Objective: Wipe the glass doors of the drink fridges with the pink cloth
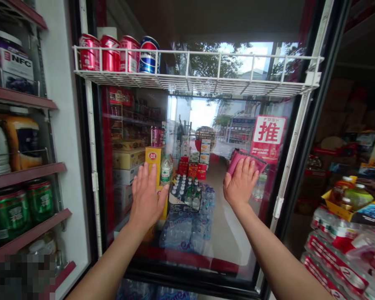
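My left hand (148, 198) rests on the glass door (234, 233) with its palm flat, fingers stretched out and thumb apart; nothing is in it. My right hand (242, 179) presses a folded pink cloth (237, 160) with a dark edge against the same glass, the fingers lying over it. The cloth is just left of a red and white push sticker (270, 131). Higher up, a white wire rack (237, 85) is fixed across the inside of the door.
Red cans (111, 54) and one blue can (149, 55) stand on the rack's left end. On the left, fridge shelves (28, 175) hold bottles and green cans (11, 212). Packed bottles (334, 254) are stacked at the lower right. Beyond the glass are boxes and water packs (183, 233).
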Tool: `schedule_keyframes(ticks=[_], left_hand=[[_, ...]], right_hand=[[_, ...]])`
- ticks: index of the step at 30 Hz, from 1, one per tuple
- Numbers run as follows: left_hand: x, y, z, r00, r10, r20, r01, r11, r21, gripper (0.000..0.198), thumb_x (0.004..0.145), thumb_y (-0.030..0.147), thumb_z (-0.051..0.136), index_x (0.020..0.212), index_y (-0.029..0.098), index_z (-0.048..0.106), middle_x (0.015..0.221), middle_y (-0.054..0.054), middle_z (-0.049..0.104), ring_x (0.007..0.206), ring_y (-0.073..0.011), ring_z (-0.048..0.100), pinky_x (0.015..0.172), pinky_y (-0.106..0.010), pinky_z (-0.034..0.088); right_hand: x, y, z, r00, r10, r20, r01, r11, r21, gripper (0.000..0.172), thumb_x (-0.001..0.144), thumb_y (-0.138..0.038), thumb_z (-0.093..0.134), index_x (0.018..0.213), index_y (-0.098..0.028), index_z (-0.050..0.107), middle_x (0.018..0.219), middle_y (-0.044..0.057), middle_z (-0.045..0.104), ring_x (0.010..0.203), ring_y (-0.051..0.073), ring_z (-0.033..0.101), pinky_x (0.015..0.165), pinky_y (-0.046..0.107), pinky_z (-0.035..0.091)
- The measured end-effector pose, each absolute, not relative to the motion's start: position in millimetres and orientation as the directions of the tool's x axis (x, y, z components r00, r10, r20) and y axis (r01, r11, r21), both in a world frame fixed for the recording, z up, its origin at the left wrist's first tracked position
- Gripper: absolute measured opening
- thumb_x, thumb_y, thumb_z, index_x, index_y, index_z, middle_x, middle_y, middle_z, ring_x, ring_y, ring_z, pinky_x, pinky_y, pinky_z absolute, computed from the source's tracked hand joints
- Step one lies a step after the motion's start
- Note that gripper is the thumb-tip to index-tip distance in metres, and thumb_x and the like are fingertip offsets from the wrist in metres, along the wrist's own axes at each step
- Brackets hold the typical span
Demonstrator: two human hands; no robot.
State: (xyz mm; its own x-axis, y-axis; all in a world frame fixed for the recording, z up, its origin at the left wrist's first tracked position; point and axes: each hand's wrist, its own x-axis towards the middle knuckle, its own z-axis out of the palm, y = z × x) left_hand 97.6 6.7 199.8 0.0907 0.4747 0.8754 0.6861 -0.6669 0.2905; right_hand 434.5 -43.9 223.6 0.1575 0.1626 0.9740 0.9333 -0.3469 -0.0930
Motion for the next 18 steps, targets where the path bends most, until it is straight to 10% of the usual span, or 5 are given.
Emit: schedule_keyframes(ticks=[18], left_hand=[[39,49,199,0.102,0.552,0.827,0.774,-0.567,0.283,0.071,0.109,0.037,0.046,0.176,0.018,0.031,0.186,-0.019,0.021,0.173,-0.0420,0.016,0.136,-0.071,0.021]], right_hand=[[253,53,252,-0.191,0.380,0.905,0.979,0.004,0.205,0.077,0.108,-0.036,0.048,0.177,-0.012,0.027,0.186,0.017,0.023,0.175,0.036,0.014,0.139,0.070,0.012]])
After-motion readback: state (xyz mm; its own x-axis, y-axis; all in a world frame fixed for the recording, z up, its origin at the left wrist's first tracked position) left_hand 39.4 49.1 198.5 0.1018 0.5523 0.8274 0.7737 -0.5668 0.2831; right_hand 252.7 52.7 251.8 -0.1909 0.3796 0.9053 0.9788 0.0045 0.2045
